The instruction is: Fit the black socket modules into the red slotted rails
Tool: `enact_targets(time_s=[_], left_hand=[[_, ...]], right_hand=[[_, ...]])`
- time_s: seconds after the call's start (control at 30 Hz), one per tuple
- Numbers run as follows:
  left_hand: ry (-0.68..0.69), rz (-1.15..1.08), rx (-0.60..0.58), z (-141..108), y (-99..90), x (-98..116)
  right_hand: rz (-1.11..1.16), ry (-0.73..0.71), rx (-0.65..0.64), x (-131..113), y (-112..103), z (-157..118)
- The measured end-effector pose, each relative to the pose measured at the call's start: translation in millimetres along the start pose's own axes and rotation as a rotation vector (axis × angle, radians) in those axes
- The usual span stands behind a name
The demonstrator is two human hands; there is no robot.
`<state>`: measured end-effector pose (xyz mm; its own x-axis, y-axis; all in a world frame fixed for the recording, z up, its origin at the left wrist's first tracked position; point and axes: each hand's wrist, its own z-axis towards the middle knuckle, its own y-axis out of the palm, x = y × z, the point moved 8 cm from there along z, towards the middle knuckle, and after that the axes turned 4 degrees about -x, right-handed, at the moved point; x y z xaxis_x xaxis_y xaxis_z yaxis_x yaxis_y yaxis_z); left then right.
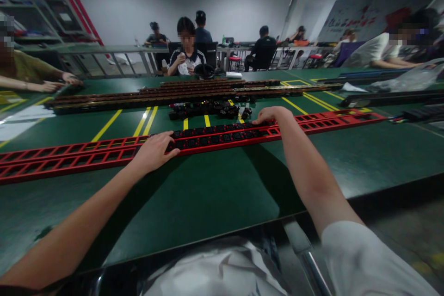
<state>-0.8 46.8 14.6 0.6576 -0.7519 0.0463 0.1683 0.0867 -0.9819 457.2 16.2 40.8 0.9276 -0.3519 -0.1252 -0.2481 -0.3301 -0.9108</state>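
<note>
A long red frame [83, 157] with two rows of rectangular openings lies across the green table in front of me. Black socket modules [226, 138] fill both rows along its middle. My left hand [152, 151] lies across the frame at the left end of these modules, its thumb along the near edge and its other fingers over the far row. At the right end of the far row, my right hand [271, 114] has its fingers curled down onto a black socket module. The hand partly hides that module and the fingertips.
Loose black modules [211, 110] lie in a heap just beyond the frame. Behind them are stacked long dark rails [138, 98]. More dark rails [388, 98] and a clear plastic bag [412, 78] lie at the right. Several people sit around the tables.
</note>
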Motion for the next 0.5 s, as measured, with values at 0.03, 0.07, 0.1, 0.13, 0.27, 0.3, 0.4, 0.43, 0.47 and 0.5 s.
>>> enact_targets(time_s=[0.03, 0.07, 0.1, 0.13, 0.27, 0.3, 0.4, 0.43, 0.47, 0.5], left_hand=[[0.000, -0.001, 0.002, -0.1, 0.4, -0.2], [0.001, -0.002, 0.003, -0.2, 0.9, -0.4], [0.002, -0.004, 0.003, -0.2, 1.5, -0.5], [0.004, -0.005, 0.004, -0.2, 2.1, -0.5], [0.007, 0.005, 0.003, 0.1, 3.7, 0.3], [0.006, 0.009, 0.001, 0.3, 3.9, 0.5], [0.001, 0.027, -0.010, 0.7, 4.2, 0.6], [0.002, 0.032, -0.012, 0.7, 4.0, 0.7], [0.001, 0.034, -0.012, 0.7, 3.7, 0.6], [0.000, 0.035, -0.013, 0.7, 3.3, 0.6]], right_hand=[[0.024, 0.003, -0.061, 3.3, 3.8, -1.0], [0.051, 0.005, -0.111, 7.5, 6.5, -1.6], [0.077, 0.003, -0.142, 11.8, 7.8, -1.5], [0.095, 0.000, -0.152, 15.9, 7.7, -0.7], [0.099, 0.050, -0.128, 30.0, 6.8, 5.5], [0.096, 0.065, -0.117, 31.3, 7.0, 6.9], [0.101, 0.080, -0.109, 31.4, 9.2, 9.8], [0.108, 0.077, -0.110, 31.6, 9.8, 10.4], [0.119, 0.067, -0.113, 31.9, 10.3, 11.0], [0.131, 0.051, -0.115, 32.3, 10.6, 11.5]])
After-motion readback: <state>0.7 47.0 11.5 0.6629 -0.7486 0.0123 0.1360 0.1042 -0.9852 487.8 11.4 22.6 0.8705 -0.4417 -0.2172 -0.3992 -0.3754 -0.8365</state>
